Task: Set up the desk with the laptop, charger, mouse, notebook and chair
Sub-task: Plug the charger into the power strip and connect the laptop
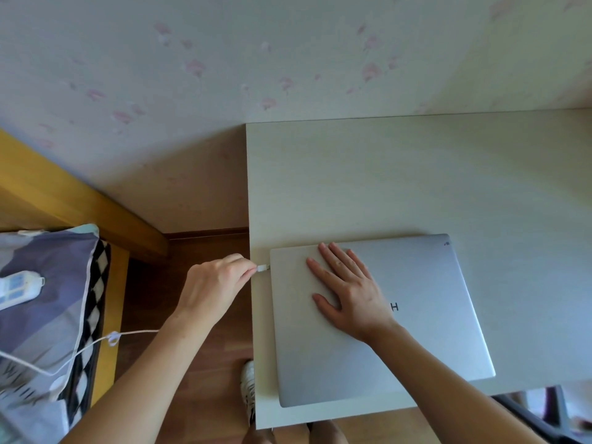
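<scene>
My flat right hand (347, 291) steadies the closed silver laptop (426, 318) on the pale wooden surface (384, 181); my left hand (217, 283) pinches the white charger plug (262, 267) at its port (mouse, notebook unseen).

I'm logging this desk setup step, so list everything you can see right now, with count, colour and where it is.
Laptop: one, silver, lid closed, flat on the desk's near left corner.
Charger plug: one, white, at the laptop's left edge.
Charger cable: one, white, trailing left across the bedding.
Desk: one, pale cream, against the wall.
Power strip: one, white and blue, lying on the bedding.
Bedding: one, purple-grey with a black-and-white diamond edge, far left.
Bed frame: one, yellow wood, left.
Shoe: one, white, on the floor by the desk.
Left hand: pinching the charger plug.
Right hand: flat on the laptop lid.
</scene>
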